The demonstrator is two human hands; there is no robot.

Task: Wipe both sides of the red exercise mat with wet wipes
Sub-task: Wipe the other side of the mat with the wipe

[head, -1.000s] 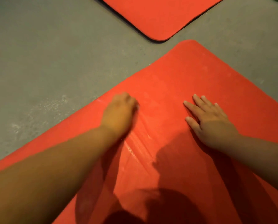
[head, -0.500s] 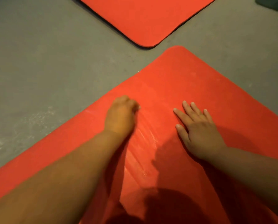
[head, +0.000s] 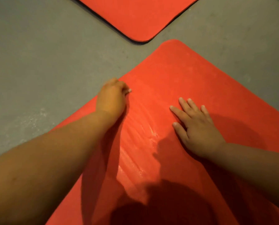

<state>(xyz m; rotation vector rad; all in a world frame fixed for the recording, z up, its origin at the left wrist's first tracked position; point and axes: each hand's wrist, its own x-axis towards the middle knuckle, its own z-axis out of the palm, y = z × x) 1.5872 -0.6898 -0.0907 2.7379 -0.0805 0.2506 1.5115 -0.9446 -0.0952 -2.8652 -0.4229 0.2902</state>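
The red exercise mat (head: 192,82) lies flat on the floor, one rounded corner pointing away from me. My left hand (head: 111,98) sits at the mat's left edge, fingers curled under and pressed down. Only a small pale bit of the wet wipe (head: 129,90) peeks out at its fingertips; the rest is hidden under the hand. Shiny wet streaks (head: 142,127) run down the mat from that hand toward me. My right hand (head: 195,125) rests flat on the mat with fingers straight and spread, holding nothing.
A second red mat (head: 140,18) lies further away, its rounded corner close to the corner of mine. Grey concrete floor (head: 46,54) surrounds both mats. My shadow darkens the mat's near part.
My left hand has slid outward to the mat's left edge, leaving more wet streaks. My right hand has stayed flat in nearly the same spot on the mat.
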